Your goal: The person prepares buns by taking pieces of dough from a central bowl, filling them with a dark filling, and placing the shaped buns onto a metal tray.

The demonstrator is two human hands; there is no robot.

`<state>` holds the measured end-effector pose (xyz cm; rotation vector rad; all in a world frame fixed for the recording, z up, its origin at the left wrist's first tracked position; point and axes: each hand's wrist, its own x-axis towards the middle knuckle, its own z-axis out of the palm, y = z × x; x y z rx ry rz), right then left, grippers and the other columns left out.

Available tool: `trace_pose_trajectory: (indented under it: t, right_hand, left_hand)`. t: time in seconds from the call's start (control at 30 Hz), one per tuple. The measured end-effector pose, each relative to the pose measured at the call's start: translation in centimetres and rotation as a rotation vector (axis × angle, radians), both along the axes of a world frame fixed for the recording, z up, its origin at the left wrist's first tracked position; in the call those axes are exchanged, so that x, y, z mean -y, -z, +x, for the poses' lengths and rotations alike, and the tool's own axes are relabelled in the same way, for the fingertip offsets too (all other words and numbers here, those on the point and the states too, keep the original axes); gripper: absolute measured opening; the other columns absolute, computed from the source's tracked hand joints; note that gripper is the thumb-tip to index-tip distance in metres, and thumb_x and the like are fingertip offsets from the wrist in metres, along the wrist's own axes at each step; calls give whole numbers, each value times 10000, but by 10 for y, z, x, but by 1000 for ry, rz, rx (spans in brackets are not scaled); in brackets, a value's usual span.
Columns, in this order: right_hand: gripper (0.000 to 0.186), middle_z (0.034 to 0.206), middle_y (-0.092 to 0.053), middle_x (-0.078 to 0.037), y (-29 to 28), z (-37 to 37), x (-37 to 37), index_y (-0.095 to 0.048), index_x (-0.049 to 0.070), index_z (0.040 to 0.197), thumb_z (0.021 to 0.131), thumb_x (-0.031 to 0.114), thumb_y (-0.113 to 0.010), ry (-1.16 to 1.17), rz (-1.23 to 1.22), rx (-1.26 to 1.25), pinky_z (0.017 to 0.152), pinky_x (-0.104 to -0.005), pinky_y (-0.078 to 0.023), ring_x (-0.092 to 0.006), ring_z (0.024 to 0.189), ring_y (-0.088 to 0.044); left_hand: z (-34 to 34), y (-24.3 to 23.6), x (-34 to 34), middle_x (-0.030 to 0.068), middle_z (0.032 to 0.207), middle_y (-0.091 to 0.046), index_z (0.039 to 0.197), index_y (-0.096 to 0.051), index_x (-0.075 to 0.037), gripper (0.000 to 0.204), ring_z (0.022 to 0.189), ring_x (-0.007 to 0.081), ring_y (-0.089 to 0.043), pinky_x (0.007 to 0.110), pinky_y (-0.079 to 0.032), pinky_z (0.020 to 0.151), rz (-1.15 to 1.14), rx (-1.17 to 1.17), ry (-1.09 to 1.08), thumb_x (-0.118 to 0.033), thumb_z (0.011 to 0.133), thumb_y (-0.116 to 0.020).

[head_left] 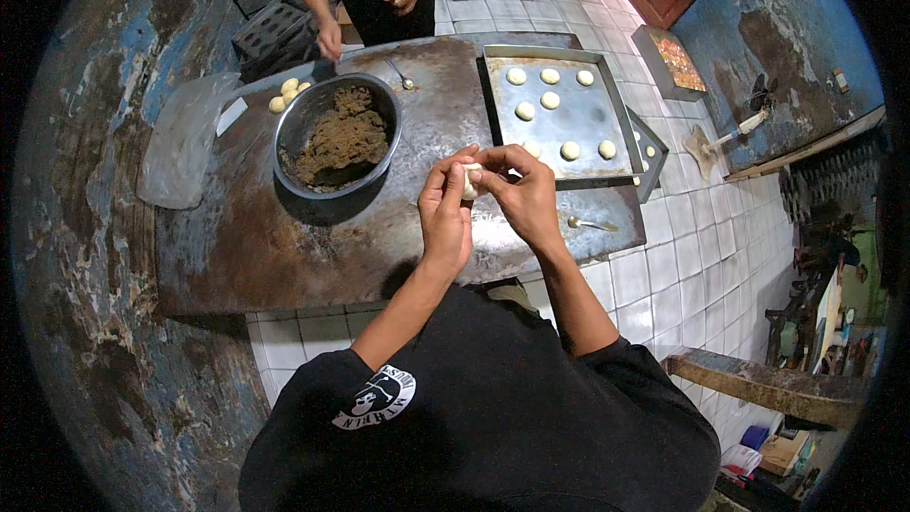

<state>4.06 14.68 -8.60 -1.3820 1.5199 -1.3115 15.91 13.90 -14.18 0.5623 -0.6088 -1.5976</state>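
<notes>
Between my two hands, above the near side of the worn table [256,256], is a small pale piece of dough [470,182]. My left hand [445,209] cups it, its fingers curled around one side. My right hand [521,192] pinches it from the other side with thumb and fingers; part of the dough is hidden by them. Left of my hands stands a steel bowl [387,163] with crumbly brown filling [343,137]. To the right, a square metal baking tray [580,100] bears several round pale dough balls [550,100], set apart from each other.
Across the table stands another person, one hand [329,40] near the bowl. Several dough balls [289,93] and a clear plastic bag [185,147] lie at the left. One spoon [406,81] rests behind the bowl, another spoon [592,224] at the right edge. A wooden bench [758,384] stands lower right.
</notes>
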Motion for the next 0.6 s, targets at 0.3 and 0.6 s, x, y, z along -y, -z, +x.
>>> trace_pose_trajectory:
  t: [0.3,0.6]
  right_hand:
    - [358,1058,-680,-117,21,-83,13,-744,90,1189,834,46,-756,-80,-83,-189,815,-381,-554,-311,932,-693]
    - [403,1108,-677,-128,79,-195,33,-718,47,1197,810,130,-796,-221,-174,-214,884,-414,-549,-328,1001,-670]
  left_hand:
    - [-91,12,40,52,1035,-661,1120,-603,-57,254,845,103,-622,235,-494,641,369,108,-44,-304,1086,-552]
    - [-177,52,66,72,991,-647,1071,-605,-35,286,870,185,-647,298,-533,684,660,83,81,-317,1083,-560]
